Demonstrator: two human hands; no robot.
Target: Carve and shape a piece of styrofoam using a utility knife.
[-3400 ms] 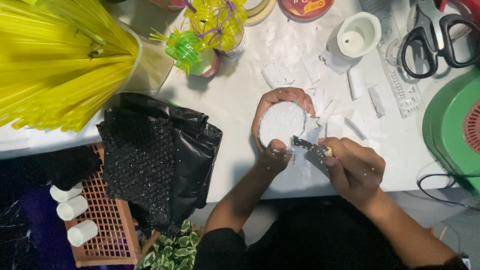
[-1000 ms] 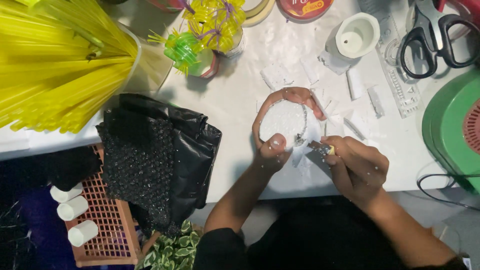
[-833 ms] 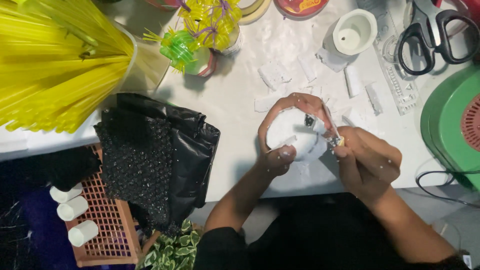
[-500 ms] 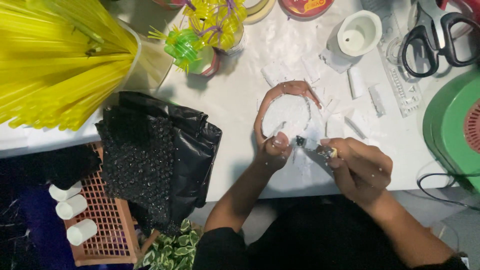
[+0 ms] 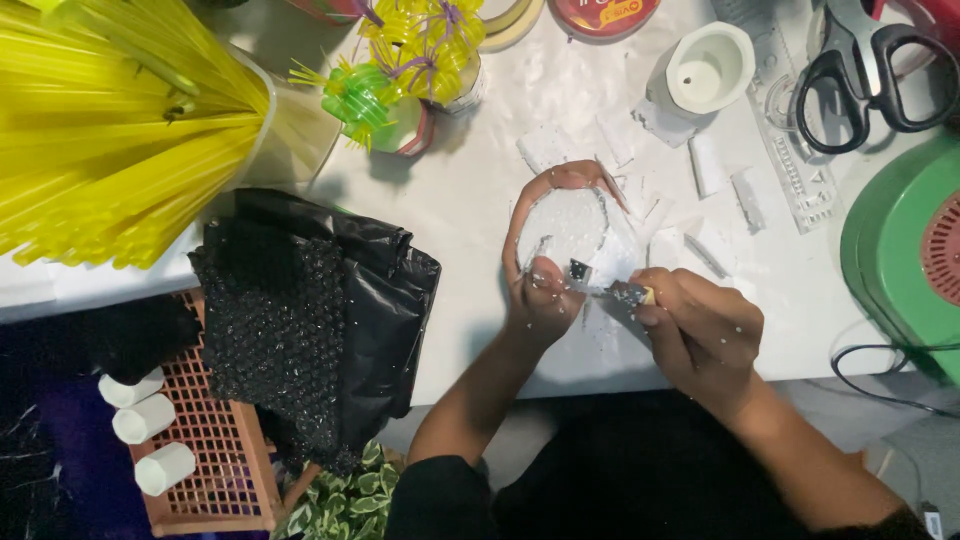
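Seen from the head camera, the left hand (image 5: 545,300) grips the near edge of a round white foam disc (image 5: 562,225) on the white counter (image 5: 470,210), while the right hand (image 5: 700,325), just right of it, clenches a small cutter blade (image 5: 600,280) pointing left at that edge.

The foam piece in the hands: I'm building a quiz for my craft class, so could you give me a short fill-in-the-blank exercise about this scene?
1. The left hand curls around a round piece of ____ foam.
2. The right hand holds a small cutter whose blade points toward the ____ hand.
3. The black-handled scissors lie on the table beside a ____ appliance.
4. The bundle of long thin sticks is ____.

Missing words: white; left; green; yellow
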